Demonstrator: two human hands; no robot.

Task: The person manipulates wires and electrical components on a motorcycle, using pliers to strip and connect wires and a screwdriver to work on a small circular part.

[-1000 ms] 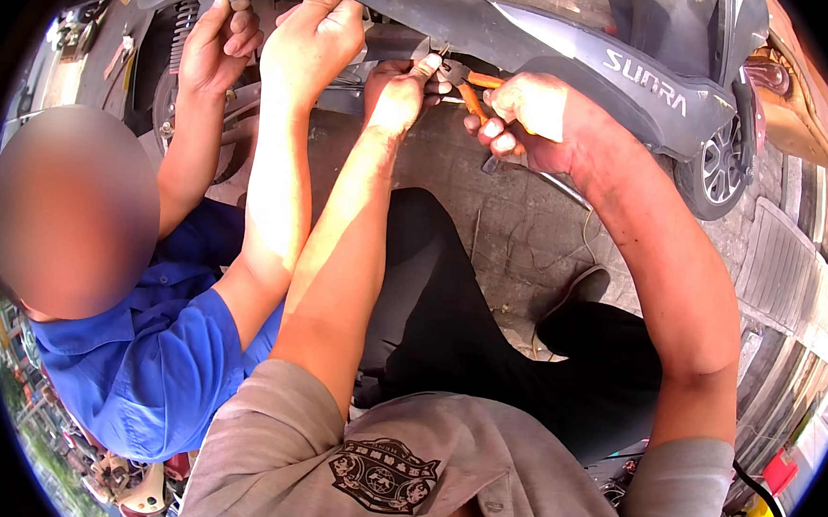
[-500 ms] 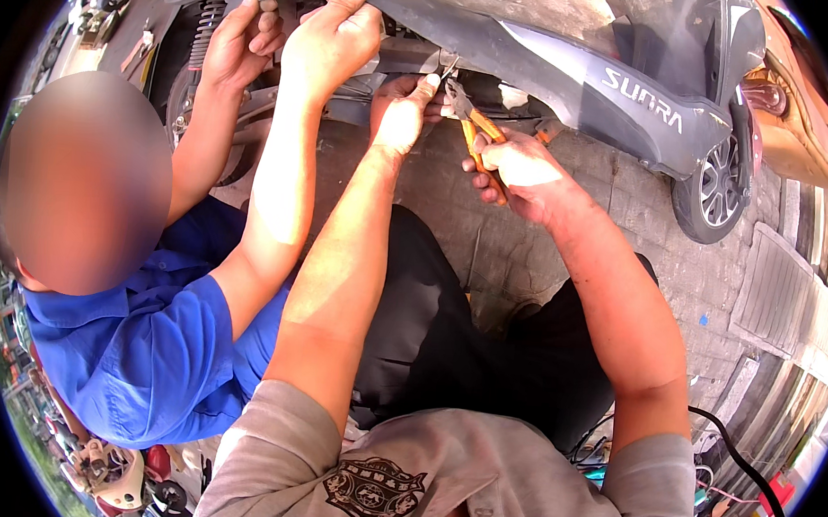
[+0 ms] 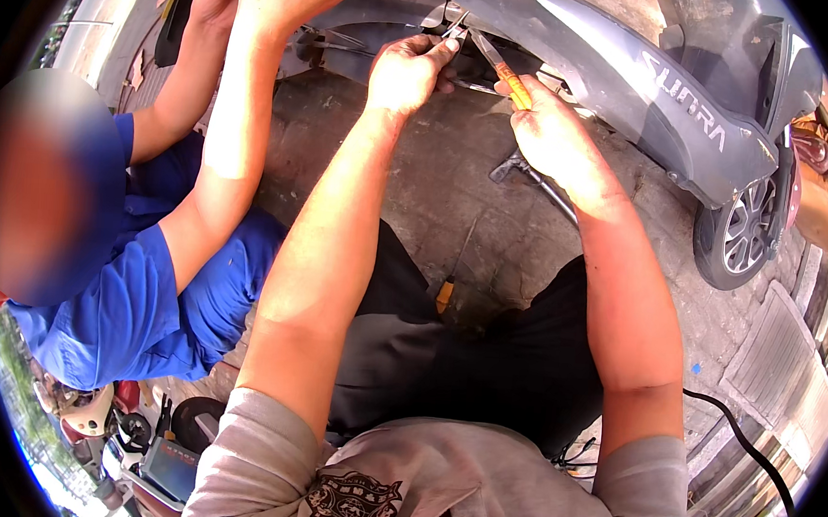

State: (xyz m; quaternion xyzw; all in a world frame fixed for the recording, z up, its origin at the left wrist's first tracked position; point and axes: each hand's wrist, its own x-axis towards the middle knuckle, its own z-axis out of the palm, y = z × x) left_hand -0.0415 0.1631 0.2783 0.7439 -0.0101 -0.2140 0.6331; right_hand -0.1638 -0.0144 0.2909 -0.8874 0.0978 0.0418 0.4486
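My left hand (image 3: pixel 406 76) is closed in a pinch beneath the scooter's grey side panel (image 3: pixel 577 65). Between its thumb and fingers sits a small shiny metal piece (image 3: pixel 458 34), too small to name exactly. To the right, my right hand (image 3: pixel 550 123) is wrapped round the orange handles of a pair of pliers (image 3: pixel 510 82). The pliers are seen nearly edge-on, their jaws up beside the metal piece; whether they touch it I cannot tell. Dark frame parts of the scooter lie behind both hands.
At my left a person in a blue shirt (image 3: pixel 135 322) holds both hands up at the scooter. A screwdriver (image 3: pixel 446 294) lies on the paving between my knees, and a metal tool with a dark head (image 3: pixel 510 166) under my right forearm. A black cable (image 3: pixel 744 440) runs at the right.
The view has shifted, uncovering the screwdriver and dark-headed tool on the ground. My right hand has turned the pliers edge-on. My left hand still pinches beside the panel.
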